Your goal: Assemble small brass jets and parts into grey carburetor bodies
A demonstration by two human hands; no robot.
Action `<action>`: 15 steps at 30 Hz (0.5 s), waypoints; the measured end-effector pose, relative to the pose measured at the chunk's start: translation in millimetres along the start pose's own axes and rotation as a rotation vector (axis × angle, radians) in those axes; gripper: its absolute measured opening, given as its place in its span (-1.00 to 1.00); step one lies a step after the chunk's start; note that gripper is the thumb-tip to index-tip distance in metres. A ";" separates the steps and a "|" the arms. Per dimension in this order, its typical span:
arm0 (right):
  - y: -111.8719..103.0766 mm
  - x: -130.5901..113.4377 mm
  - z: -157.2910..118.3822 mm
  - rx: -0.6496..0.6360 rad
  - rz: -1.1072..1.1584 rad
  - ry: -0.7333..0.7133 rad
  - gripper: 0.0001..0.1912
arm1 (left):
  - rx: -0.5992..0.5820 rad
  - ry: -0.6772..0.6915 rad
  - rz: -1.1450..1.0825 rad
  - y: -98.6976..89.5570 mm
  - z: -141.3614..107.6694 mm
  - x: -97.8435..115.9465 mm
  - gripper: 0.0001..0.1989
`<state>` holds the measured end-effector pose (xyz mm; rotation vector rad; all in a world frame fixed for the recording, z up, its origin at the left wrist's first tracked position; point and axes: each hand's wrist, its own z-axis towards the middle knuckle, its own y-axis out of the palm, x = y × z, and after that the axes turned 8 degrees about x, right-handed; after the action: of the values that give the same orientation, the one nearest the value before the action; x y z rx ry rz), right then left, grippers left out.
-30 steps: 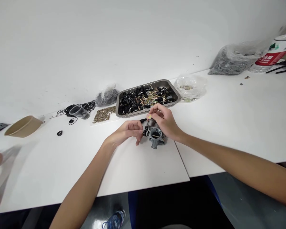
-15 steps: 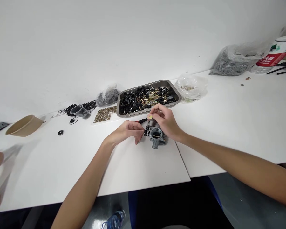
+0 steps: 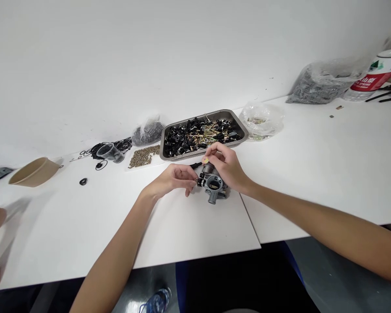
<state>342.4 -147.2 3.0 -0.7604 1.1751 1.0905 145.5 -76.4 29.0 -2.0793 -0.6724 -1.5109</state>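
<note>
A white table [image 3: 189, 226] is set against a pale wall [image 3: 169, 56]. Behind the grey metal carburetor [image 3: 214, 184], 1 steel tray [image 3: 202, 153] of black and brass-coloured parts is placed. The carburetor is steadied on the table by the right hand [image 3: 224, 165]; its black side fitting [image 3: 200, 181] is pinched narrowly by the left hand [image 3: 179, 177].

tan bowl [image 3: 35, 174] well left of the fingers [image 3: 185, 183], clear cup [image 3: 112, 153] nearer them on that side, red-labelled bottle [image 3: 369, 82] far right beyond them, blue-tinted bottle [image 3: 159, 301] below
</note>
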 end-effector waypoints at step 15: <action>0.5 -0.7 -0.9 -0.001 -0.002 -0.008 -0.94 | -0.039 0.000 -0.029 2.6 1.1 -3.1 -0.74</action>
<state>341.6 -148.0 3.5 -0.7576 1.1669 1.0913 147.1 -78.0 25.5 -2.1075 -0.6814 -1.5517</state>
